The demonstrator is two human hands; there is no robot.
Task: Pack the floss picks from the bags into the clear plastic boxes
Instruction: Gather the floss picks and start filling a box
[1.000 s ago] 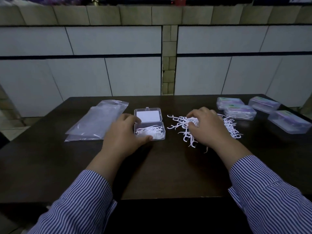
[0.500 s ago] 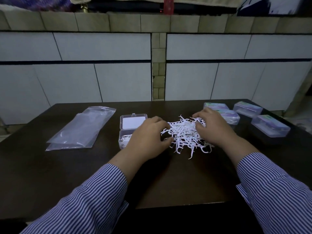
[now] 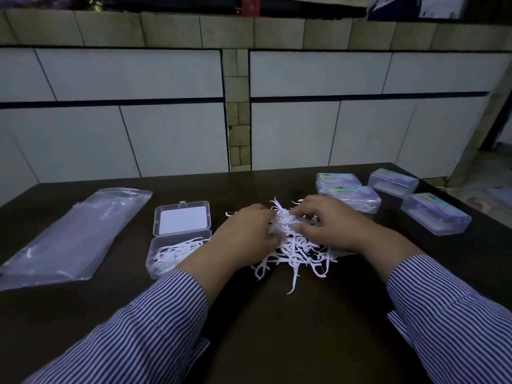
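Observation:
A loose pile of white floss picks [image 3: 296, 254] lies on the dark table [image 3: 277, 328] in the middle. My left hand [image 3: 243, 236] and my right hand [image 3: 329, 225] press in on the pile from either side, fingers curled into the picks and gathering a bunch between them. To the left stands an open clear plastic box [image 3: 177, 252] with its lid [image 3: 182, 218] folded back and some floss picks lying in its tray. An empty clear bag [image 3: 74, 234] lies flat at the far left.
Several closed clear boxes with coloured labels stand at the back right: a stacked pair [image 3: 349, 194], one box [image 3: 393, 181] behind and one box [image 3: 436, 213] near the right edge. A tiled wall rises behind the table.
My left hand left the open box and moved right into the pile. Both hands have closed in on the picks and bunched them together. The camera has shifted, so everything sits further left.

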